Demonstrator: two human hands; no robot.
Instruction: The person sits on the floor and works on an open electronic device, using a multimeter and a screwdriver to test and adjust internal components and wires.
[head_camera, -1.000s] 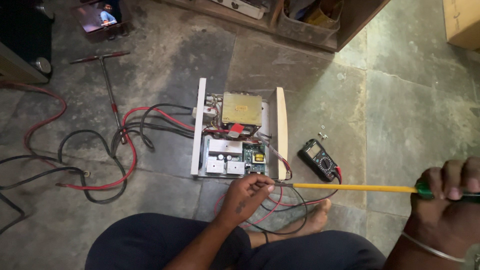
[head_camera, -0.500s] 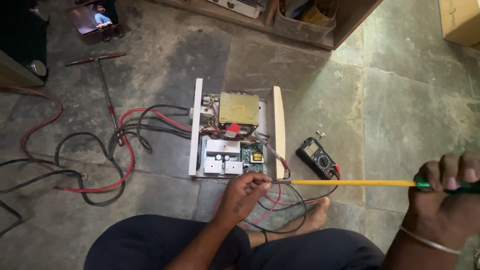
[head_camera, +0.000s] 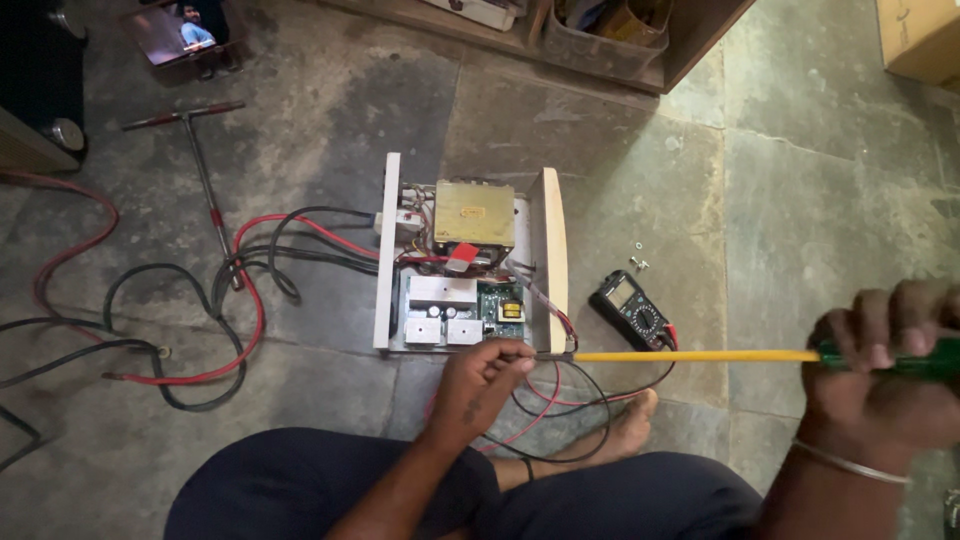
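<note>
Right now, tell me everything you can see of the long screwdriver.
The screwdriver has a long, thin yellow-sleeved shaft and a green handle. It lies almost level, running left to right across the view above the stone floor. The right hand wraps the handle at the right edge. The left hand pinches the bare dark tip end beside the open unit's near corner. Its shaft passes just in front of the black multimeter.

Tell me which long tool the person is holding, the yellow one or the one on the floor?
The long yellow-shafted screwdriver: right hand grips its green handle, left hand pinches its tip. The red-handled metal T-shaped tool lies untouched on the stone floor.
</note>
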